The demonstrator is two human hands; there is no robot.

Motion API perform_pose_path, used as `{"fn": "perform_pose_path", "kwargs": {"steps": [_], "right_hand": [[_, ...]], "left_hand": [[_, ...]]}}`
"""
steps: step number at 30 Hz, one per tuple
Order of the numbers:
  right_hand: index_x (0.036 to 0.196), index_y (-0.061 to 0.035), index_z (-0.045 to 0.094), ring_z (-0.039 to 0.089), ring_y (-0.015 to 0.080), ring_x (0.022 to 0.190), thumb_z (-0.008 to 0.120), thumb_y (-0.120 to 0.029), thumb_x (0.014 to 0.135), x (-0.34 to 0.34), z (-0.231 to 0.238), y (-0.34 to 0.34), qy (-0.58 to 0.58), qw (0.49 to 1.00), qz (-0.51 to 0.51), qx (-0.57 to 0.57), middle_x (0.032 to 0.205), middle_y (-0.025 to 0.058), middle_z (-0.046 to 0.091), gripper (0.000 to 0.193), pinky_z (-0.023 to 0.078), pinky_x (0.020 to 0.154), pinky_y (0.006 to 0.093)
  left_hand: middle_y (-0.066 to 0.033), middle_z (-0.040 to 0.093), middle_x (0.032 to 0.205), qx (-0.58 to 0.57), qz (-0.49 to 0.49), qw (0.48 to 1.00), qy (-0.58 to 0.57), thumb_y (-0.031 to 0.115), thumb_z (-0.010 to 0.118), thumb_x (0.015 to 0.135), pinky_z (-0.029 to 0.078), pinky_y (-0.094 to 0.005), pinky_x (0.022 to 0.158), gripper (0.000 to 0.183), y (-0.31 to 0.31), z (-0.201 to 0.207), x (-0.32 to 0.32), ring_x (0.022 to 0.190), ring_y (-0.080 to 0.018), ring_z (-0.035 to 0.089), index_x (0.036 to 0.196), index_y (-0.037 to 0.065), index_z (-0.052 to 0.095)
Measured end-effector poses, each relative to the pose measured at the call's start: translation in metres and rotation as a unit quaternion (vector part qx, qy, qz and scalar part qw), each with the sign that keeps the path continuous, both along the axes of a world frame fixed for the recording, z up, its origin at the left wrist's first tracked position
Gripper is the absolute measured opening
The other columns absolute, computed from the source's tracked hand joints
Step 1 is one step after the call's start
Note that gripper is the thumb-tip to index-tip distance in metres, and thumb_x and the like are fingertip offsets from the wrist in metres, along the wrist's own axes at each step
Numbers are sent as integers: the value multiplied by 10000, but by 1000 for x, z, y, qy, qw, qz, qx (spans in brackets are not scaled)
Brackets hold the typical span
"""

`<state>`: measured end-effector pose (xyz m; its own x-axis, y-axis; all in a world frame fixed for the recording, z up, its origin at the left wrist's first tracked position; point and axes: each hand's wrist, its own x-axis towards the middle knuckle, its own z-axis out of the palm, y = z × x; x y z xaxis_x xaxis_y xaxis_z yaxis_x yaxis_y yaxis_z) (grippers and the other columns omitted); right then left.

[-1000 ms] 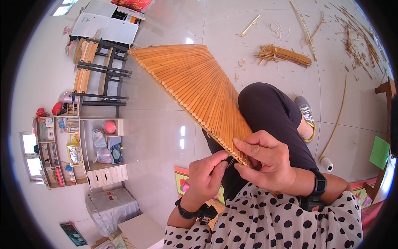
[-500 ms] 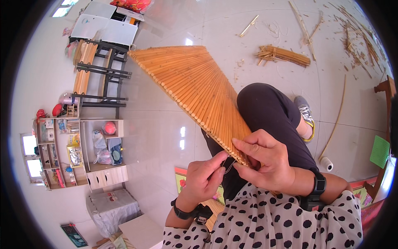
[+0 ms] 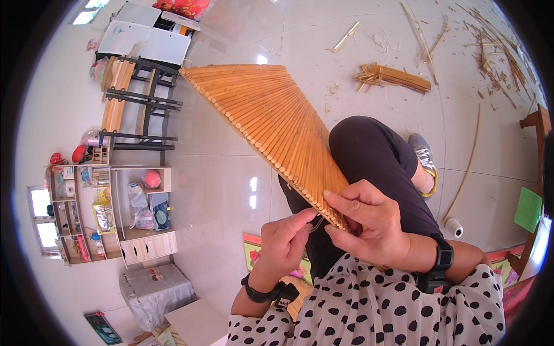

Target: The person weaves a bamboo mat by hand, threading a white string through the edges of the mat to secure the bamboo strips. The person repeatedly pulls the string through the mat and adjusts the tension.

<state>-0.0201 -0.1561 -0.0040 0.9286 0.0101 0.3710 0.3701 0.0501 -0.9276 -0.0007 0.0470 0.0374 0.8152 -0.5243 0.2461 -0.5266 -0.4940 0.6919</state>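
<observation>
A flat panel of golden-brown stalks, laid side by side with their round cut ends along one edge, slants from the upper left down to my lap and leans on my thigh. My right hand is closed on its near corner, the thumb on top and the fingers curled beneath. My left hand is at the edge beside that corner, index finger and thumb pinched together. A thin pale thread shows at its fingertips by the stalk ends; part of it is hidden.
On the floor lie a bundle of stalks, scattered scraps and a long thin stalk. A white spool stands right of my knee. Shelves and a black-framed wooden bench line the left side.
The left thumb has drawn up closer to the index finger at the thread. The panel and my right hand have hardly moved.
</observation>
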Motion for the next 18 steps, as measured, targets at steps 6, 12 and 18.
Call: {"fn": "perform_pose_path", "kwargs": {"steps": [6, 12, 18], "right_hand": [[1257, 22, 669, 547, 50, 659, 795, 27, 746, 0, 0, 1, -3, 1000, -2, -5, 1039, 76, 584, 526, 456, 524, 188], [1250, 21, 674, 547, 55, 656, 799, 24, 742, -1, 1, 1, -1, 1000, 6, -3, 1040, 79, 586, 523, 457, 525, 190], [1190, 53, 682, 644, 148, 707, 775, 19, 742, -1, 4, 1, 9, 1000, -7, -3, 988, 109, 627, 459, 535, 554, 246]], "left_hand": [[-130, 695, 773, 12, 30, 999, -8, -56, 637, 898, 481, -280, 523, 261, -6, 6, -4, 556, -208, 631, 1151, 4, 650], [-117, 678, 737, 22, 70, 996, 47, -20, 639, 924, 478, -263, 535, 155, -11, 16, -7, 562, -167, 628, 1077, 1, 639], [-50, 626, 712, -7, 105, 976, 190, -51, 567, 954, 432, -213, 562, 145, -13, 28, -15, 610, -76, 552, 1098, -33, 570]]}}
